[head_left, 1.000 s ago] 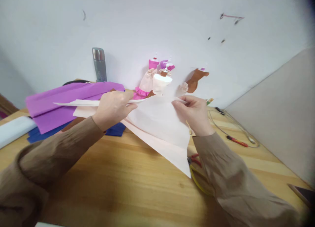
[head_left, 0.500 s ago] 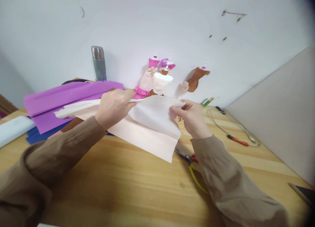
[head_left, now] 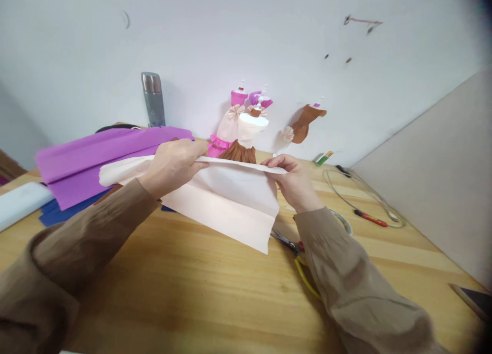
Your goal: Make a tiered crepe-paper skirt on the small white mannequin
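Note:
A sheet of pale pink crepe paper (head_left: 226, 210) hangs between my hands above the wooden table, its top edge stretched almost level. My left hand (head_left: 172, 164) is closed on that edge, with the paper's ragged end sticking out to its left. At the right end, my right hand (head_left: 294, 182) pinches the edge between thumb and fingers. Purple paper (head_left: 88, 157) and blue paper (head_left: 63, 209) lie in a pile by my left forearm. Scissors (head_left: 292, 246) with a yellow handle lie beneath my right wrist, partly hidden by the sleeve.
Small dress forms in paper dresses stand by the wall, one with a white top (head_left: 251, 126) and brown skirt. A brown paper dress (head_left: 307, 121) leans at right. A thermos (head_left: 154, 100) stands back left. A red-handled tool (head_left: 371, 218) and cable lie right.
My right hand has shifted slightly left along the paper and now grips its top edge. That edge is straighter and lower, so the brown skirt behind shows more.

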The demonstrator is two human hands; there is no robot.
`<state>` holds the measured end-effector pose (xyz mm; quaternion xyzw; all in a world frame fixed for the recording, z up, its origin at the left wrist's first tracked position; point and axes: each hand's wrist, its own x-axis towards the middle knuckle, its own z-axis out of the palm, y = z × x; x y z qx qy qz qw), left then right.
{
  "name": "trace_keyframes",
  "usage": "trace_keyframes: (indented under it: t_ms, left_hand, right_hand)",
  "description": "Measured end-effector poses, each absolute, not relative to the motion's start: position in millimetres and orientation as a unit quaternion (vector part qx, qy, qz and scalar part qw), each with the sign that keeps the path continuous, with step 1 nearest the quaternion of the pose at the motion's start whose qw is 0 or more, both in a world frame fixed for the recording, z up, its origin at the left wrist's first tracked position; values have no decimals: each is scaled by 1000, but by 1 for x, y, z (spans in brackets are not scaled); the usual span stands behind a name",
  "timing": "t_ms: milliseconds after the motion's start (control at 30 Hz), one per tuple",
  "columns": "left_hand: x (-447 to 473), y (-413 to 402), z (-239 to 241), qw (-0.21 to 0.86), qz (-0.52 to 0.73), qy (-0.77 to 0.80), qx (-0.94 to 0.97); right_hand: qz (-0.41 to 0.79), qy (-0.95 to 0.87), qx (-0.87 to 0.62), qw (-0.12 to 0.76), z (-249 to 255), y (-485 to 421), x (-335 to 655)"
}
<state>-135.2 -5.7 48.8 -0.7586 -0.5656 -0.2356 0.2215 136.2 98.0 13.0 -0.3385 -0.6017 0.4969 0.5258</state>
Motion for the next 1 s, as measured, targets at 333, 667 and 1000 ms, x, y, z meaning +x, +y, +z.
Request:
trace_keyframes:
  t_ms: [333, 667, 1000]
  left_hand:
    - [-142, -20, 31, 367, -218, -348, -835]
    - [-138, -20, 3, 287, -173, -432, -837]
    - [-140, -33, 15, 286, -160, -426, -843]
  right_hand:
    - [513, -657, -309, 458, 9, 97, 154]
    - [480, -650, -339, 482, 12, 89, 157]
    - [430, -750, -302, 402, 23, 80, 175]
